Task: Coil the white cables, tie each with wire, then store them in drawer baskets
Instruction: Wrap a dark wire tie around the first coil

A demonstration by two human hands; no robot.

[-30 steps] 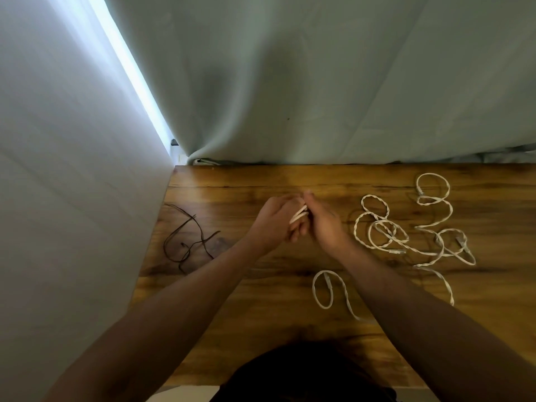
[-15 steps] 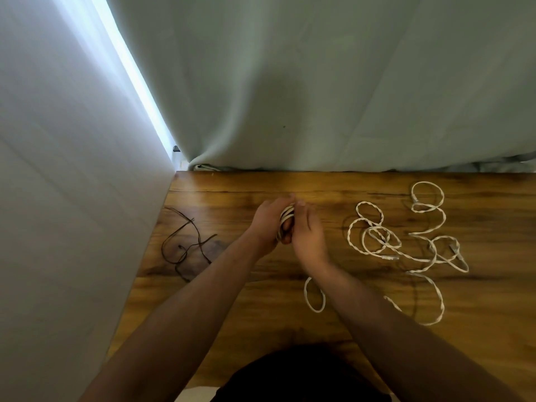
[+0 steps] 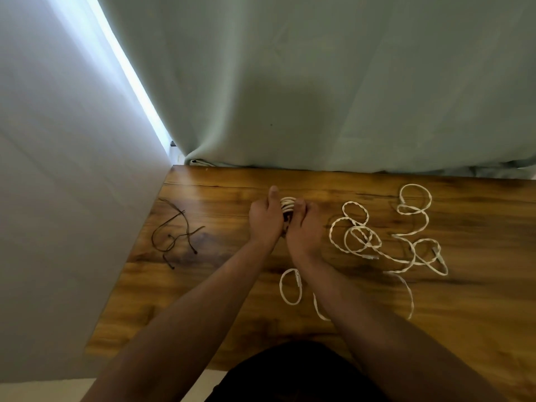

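Observation:
A small coil of white cable (image 3: 287,205) sits between my two hands above the wooden table (image 3: 232,300). My left hand (image 3: 265,220) grips the coil from the left, thumb raised. My right hand (image 3: 303,227) holds it from the right, fingers curled over the loops. The cable's free tail (image 3: 291,287) forms a loop on the table below my right wrist and runs under my forearm. More loose white cable (image 3: 385,239) lies tangled to the right. Thin dark tie wires (image 3: 177,236) lie at the left of the table.
A grey-green curtain (image 3: 319,82) hangs along the table's far edge. A pale wall (image 3: 58,198) borders the table's left side. No drawer or basket is in view.
The coil between my hands has gained loops and looks thicker. The free tail on the table has shortened and pulled in toward my right wrist. My left thumb has lifted.

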